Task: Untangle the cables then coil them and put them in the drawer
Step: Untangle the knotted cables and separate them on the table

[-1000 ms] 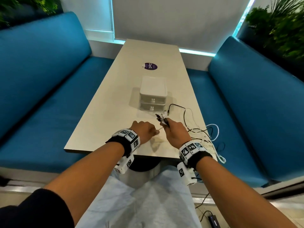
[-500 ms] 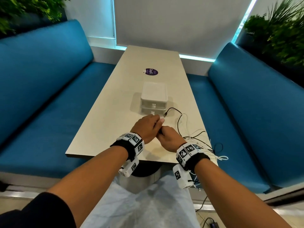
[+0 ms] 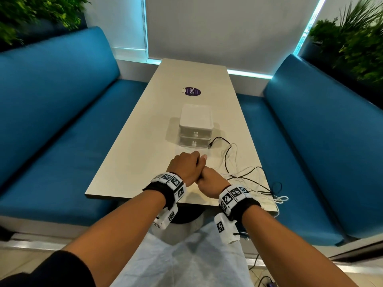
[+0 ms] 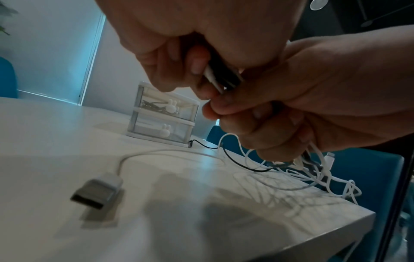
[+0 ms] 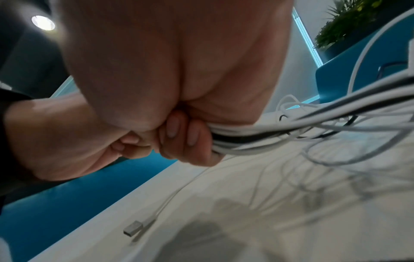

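A tangle of white and black cables (image 3: 246,177) trails over the table's near right corner. My right hand (image 3: 209,179) grips a bundle of these cables (image 5: 246,140) in its fist. My left hand (image 3: 186,166) sits over the right and pinches black and white plug ends (image 4: 221,76) sticking up from the bundle. One white cable with a USB plug (image 4: 98,191) lies loose on the table under my hands. The small white two-drawer box (image 3: 195,129) stands shut just beyond them, a black plug (image 3: 210,145) lying by its right corner.
The long pale table (image 3: 145,152) runs between two blue benches (image 3: 51,131). A purple sticker (image 3: 192,91) sits past the drawer box. Some cable loops hang off the table's right edge (image 3: 279,198). Plants fill both far corners.
My hands came together: the left moved right and forward over the right fist and took hold of the plug ends. The head view shifted slightly closer to the table.
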A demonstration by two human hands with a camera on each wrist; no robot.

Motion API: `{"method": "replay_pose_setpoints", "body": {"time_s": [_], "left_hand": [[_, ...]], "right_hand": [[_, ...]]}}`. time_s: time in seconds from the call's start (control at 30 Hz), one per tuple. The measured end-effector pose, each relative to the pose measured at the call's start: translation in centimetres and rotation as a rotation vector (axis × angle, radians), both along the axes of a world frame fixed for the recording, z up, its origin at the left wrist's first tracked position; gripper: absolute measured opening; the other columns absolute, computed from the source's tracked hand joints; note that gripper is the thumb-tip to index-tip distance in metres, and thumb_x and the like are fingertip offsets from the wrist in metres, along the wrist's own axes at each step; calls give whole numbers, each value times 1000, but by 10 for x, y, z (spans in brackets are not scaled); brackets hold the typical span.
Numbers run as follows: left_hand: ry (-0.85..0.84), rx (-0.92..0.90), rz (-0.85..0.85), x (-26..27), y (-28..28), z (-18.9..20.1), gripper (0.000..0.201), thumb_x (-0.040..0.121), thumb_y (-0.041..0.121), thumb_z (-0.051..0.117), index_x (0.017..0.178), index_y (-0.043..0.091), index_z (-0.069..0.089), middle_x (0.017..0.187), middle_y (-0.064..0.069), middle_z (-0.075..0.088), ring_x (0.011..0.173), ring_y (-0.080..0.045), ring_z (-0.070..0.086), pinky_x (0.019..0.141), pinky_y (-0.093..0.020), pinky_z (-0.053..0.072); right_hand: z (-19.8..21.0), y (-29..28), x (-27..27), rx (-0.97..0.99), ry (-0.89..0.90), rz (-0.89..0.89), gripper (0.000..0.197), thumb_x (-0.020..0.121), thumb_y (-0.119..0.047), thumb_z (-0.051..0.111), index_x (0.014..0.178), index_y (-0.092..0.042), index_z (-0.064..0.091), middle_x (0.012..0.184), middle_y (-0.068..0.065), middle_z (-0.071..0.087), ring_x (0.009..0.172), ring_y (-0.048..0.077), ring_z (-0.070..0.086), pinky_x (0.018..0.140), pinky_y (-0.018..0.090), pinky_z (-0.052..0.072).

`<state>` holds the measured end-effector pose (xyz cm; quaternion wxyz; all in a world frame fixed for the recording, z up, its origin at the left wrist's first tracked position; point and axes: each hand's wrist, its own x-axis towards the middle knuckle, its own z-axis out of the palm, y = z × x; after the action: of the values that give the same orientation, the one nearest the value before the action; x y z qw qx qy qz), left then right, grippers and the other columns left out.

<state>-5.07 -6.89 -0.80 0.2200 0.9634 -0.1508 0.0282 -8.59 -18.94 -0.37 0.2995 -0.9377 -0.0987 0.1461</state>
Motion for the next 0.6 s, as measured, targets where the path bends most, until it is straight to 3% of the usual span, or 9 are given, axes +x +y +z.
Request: {"method": "replay_pose_setpoints", "body": {"time_s": [0.1,0.17,0.3,0.4,0.5,0.6], "left_hand": [[-22,103,5,5,2,2,42,103,46,25,86,17,51,88,-13,65,74,-32,55,67,-37,43],[-40,113,6,10,6,9,41,103,43,25,88,16,53,88,-13,64,72,-31,52,65,-36,40],[-75,68,69,25,25,20,39,103,40,25,81,16,46,83,-13,62,66,-31,48,61,-35,37],[-56,-7,118,32,32,17,40,103,41,27,77,16,45,81,-13,62,68,-33,54,61,-36,42],[22,-166,107,28,40,9,49,100,56,24,74,20,45,77,-8,62,72,-33,59,67,-40,49],[133,-213,159,22,55,3,66,91,74,17,89,18,53,84,-4,63,76,-26,59,74,-40,50]], "right_hand": [[-1,2,-1,59,-16,6,2,96,-15,51,95,-13,52,92,9,62,85,24,55,71,29,38],[0,0,1,69,-66,-8,16,96,-29,54,100,-13,53,96,7,65,85,24,59,71,33,43],[4,-7,7,-119,-176,62,24,101,-37,44,103,-14,46,91,15,63,79,33,57,67,39,44],[3,-7,11,-306,-239,122,27,105,-36,32,111,-12,43,89,16,61,76,36,55,69,45,47],[0,-7,15,-372,-312,108,27,105,-34,30,112,-12,42,84,15,59,72,36,54,65,44,47],[0,-10,19,-348,-287,35,21,103,-29,33,110,-12,43,79,13,53,70,34,50,60,39,40]]}}
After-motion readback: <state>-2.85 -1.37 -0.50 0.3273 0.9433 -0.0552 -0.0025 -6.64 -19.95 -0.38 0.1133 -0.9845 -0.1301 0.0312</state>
